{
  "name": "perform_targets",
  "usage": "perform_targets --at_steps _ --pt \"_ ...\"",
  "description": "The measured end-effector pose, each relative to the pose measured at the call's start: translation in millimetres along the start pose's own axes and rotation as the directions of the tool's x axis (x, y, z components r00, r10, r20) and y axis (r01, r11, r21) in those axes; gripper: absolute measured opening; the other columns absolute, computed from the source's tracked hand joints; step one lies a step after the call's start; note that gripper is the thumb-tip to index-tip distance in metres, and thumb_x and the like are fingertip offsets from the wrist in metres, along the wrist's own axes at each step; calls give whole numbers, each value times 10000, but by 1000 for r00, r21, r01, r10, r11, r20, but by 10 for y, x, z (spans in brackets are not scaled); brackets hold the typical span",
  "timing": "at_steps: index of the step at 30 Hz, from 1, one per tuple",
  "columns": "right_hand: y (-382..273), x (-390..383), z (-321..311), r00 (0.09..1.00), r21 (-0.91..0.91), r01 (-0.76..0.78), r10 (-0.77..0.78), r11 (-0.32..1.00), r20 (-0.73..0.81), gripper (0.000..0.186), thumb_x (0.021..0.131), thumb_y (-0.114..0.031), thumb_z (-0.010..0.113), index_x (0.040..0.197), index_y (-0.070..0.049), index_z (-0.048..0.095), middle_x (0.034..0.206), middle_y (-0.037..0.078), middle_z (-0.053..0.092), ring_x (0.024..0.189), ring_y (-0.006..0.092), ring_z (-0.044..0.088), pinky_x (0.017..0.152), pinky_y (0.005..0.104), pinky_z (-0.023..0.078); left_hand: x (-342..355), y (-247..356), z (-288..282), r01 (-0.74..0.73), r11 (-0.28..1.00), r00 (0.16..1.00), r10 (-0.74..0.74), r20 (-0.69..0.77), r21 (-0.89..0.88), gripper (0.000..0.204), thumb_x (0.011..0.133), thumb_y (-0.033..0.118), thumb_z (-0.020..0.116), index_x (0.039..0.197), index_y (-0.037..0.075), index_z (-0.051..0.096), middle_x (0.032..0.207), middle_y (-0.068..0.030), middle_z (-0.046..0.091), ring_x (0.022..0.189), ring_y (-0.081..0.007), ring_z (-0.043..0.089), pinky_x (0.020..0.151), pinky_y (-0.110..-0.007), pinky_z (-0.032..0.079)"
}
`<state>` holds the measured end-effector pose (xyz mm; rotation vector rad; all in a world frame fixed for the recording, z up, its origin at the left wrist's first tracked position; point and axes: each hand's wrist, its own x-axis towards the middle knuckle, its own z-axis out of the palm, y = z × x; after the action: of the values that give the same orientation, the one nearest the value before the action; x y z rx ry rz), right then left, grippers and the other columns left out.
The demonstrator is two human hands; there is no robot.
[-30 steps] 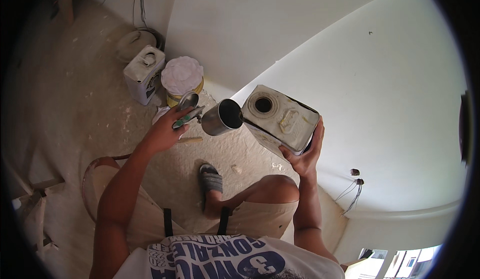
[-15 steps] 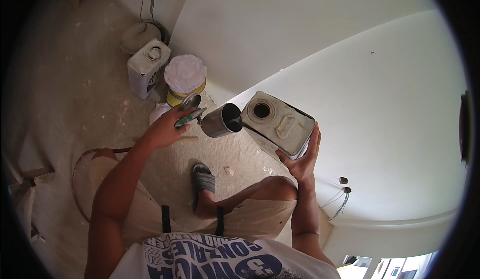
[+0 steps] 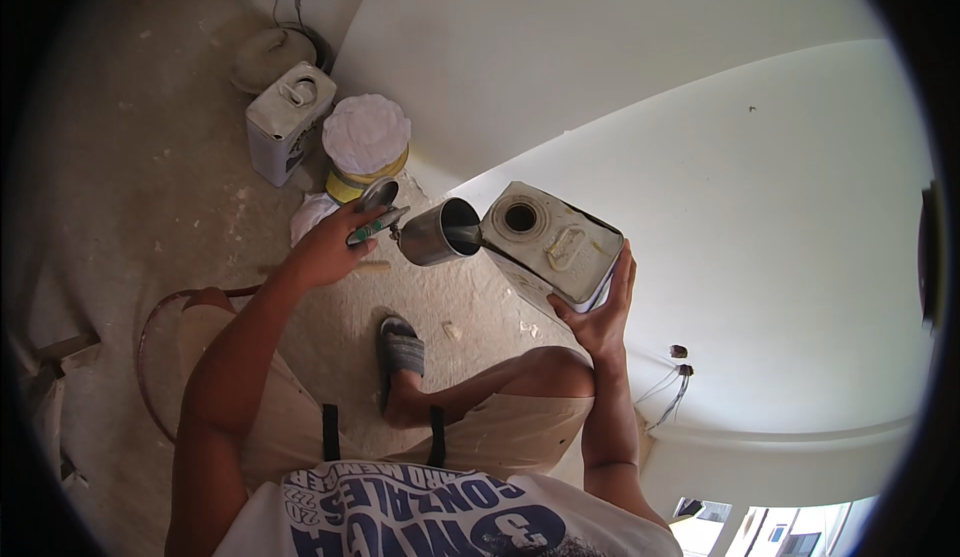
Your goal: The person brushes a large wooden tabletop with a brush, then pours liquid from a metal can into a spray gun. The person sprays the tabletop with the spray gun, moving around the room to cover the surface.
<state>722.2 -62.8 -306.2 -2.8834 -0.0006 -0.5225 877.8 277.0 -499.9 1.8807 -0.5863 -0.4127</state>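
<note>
My left hand (image 3: 328, 247) is closed around a slender grey piece (image 3: 378, 225) with a green mark, which meets the fitting at the base of a metal cup (image 3: 425, 237). A round metal lid (image 3: 380, 194) is also at its fingers. The cup lies tilted, its mouth facing right. My right hand (image 3: 602, 315) grips the lower right side of a worn rectangular tin can (image 3: 572, 247), tilted beside the cup, with a round hole in its top. A grey band, seemingly liquid, runs from the can's left edge into the cup. Whatever is deeper inside the cup is hidden.
A second rectangular can (image 3: 290, 107) and a cloth-covered yellow bucket (image 3: 367, 137) stand at the far left by the wall. A hose (image 3: 145, 357) curves across the floor at left. Wires (image 3: 683, 387) stick out of the white wall (image 3: 780, 257) on the right.
The grey band inside the cup's mouth shows longer and brighter. Cup, can and both hands have shifted only slightly in the view, with the background.
</note>
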Motion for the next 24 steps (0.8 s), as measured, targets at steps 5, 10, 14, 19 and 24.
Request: perform_targets --at_steps 5,10,14,19,24 --pt "-12 -20 -9 1000 -17 15 -15 1000 -7 1318 574 -282 994 1567 41 189 1410 270 413 1290 431 469 1064 505 432 16 30 11 14 1000 1000 -14 12 -13 543 962 130 664 1487 166 533 1488 -201 485 1307 -349 552 1082 -401 447" --pt "-54 -12 -17 1000 -28 1 -1 1000 -1 1318 568 -267 994 1568 35 190 1408 267 411 1287 429 469 1063 504 435 22 20 0 11 1000 1000 -11 22 -23 539 972 137 653 1494 178 526 1526 -208 456 1346 -357 531 1102 -407 441" --pt "-76 -20 -34 1000 -33 -10 10 999 0 1316 562 -251 992 1565 38 191 1403 264 412 1291 428 464 1066 501 434 23 54 -15 18 1000 999 -17 32 -21 542 974 146 653 1498 187 522 1537 -214 445 1362 -365 518 1111 -412 436" --pt "-41 -35 -21 1000 -16 -5 5 1000 -20 1325 566 -342 983 1570 43 209 1398 247 435 1291 405 478 1077 488 429 18 27 -10 9 1000 1000 -8 28 -3 550 972 150 655 1503 195 519 1537 -218 443 1363 -371 515 1111 -413 434" --pt "-47 -44 -17 1000 -20 -2 2 1000 -29 1335 568 -378 983 1574 45 213 1391 240 447 1287 396 487 1078 484 431 3 30 -15 -10 1000 1000 10 21 -5 550 973 134 648 1504 198 517 1533 -219 446 1362 -371 515 1110 -412 435"
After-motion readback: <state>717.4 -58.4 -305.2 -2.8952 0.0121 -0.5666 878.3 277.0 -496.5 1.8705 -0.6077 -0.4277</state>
